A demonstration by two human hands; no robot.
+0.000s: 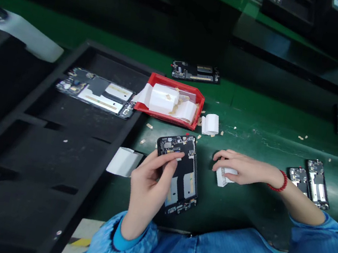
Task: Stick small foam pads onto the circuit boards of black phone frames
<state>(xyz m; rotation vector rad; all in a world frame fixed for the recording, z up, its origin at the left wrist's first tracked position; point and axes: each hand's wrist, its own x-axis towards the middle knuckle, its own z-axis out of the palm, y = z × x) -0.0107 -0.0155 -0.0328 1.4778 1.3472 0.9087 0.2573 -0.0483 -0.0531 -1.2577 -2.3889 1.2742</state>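
An opened phone with bare circuit boards lies on the green bench, tilted slightly. Over its upper half is my left hand, thumb and index fingertips close together in a pinch at the board; anything between them is too small to make out. To the right, my right hand has its fingers closed over a folded white paper strip on the bench. Another white paper piece lies left of the phone.
A red bin holds white paper strips and small tan pieces, with a curled paper strip beside it. At left, a black compartment tray carries another opened phone. More opened phones lie behind the bin and at right.
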